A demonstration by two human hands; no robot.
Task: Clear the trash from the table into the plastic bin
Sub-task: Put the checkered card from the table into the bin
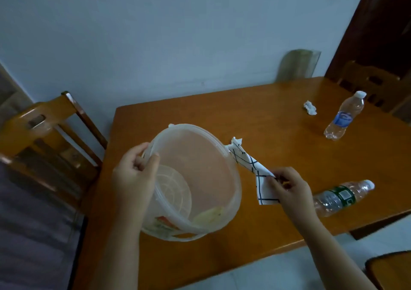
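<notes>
A translucent plastic bin (pixel 206 156) is tilted above the wooden table (pixel 255 116), its mouth facing me. My left hand (pixel 133 178) grips its left rim. Some pale scraps lie at the bottom of the bin. My right hand (pixel 289 189) pinches a white paper with dark grid lines (pixel 251 167), whose far end touches the bin's right rim. A crumpled white tissue (pixel 309 107) lies at the far right of the table. A blue-label plastic bottle (pixel 343 117) stands beside the tissue. A green-label bottle (pixel 342 197) lies on its side near the front edge.
A wooden chair (pixel 44 129) stands left of the table. Another chair (pixel 369 85) is at the far right by a dark door. A third seat (pixel 391 269) shows at the bottom right corner. A white wall is behind the table.
</notes>
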